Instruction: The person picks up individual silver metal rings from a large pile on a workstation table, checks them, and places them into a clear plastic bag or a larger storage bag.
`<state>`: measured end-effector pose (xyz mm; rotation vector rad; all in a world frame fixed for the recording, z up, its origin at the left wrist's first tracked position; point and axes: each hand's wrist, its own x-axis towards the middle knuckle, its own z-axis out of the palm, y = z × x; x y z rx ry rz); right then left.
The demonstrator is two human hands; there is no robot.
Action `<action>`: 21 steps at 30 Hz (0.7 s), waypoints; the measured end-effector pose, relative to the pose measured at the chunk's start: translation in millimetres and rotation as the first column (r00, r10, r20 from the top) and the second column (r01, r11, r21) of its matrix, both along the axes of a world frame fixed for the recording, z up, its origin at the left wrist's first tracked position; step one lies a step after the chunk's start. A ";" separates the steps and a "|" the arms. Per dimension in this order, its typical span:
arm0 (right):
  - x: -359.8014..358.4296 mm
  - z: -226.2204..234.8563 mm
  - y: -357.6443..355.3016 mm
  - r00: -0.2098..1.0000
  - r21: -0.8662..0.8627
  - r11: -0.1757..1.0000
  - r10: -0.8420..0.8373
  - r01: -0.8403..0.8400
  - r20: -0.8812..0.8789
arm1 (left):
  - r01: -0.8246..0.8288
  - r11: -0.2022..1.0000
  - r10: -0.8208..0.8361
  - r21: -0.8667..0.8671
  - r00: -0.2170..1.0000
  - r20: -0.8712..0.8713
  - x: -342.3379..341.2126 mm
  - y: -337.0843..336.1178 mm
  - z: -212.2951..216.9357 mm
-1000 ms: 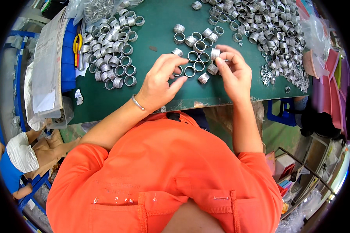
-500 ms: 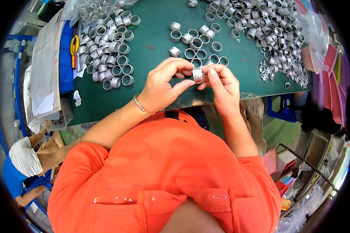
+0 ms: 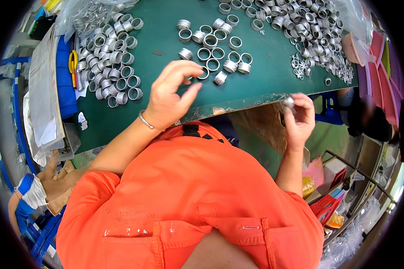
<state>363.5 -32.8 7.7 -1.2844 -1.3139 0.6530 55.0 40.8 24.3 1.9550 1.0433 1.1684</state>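
Note:
My left hand (image 3: 169,96) hovers over the near part of the green table, thumb and fingers apart, with nothing between them. Just beyond its fingertips lie loose silver metal rings (image 3: 220,79) with textured outer walls. My right hand (image 3: 299,120) is off to the right at the table's front edge, its fingers closed around a silver metal ring (image 3: 289,102), slightly blurred. Several more rings (image 3: 209,41) stand or lie on their sides in a loose group at the middle of the table.
A dense pile of rings (image 3: 112,62) sits at the left, a larger heap (image 3: 316,27) at the far right with small metal bits (image 3: 300,66) beside it. Yellow-handled scissors (image 3: 72,62) rest by a blue bin (image 3: 65,80). Another person (image 3: 27,197) is at the lower left.
My hands have parted. The right has carried a ring rightward to the table edge; the left has opened and shifted slightly left. A ring now lies near where both hands met.

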 end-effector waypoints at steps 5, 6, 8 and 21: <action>64.5 -28.2 -45.5 0.842 -0.231 0.932 -0.123 0.280 0.525 | -0.010 1.000 0.010 -0.010 0.998 -0.061 -1.4 6.4 -5.4; 60.1 -31.8 -44.3 0.833 -0.176 0.942 -0.152 0.285 0.532 | 0.010 0.999 -0.006 0.038 0.994 -0.109 1.2 8.0 -6.0; 32.0 -27.1 -26.1 0.855 -0.060 0.968 -0.186 0.244 0.483 | 0.058 0.990 -0.031 0.128 0.978 -0.207 11.1 11.3 -7.5; -67.9 4.3 74.4 0.974 -0.477 0.870 0.010 -0.120 -0.227 | -0.003 0.984 0.056 0.176 0.954 -0.295 22.2 24.0 -12.6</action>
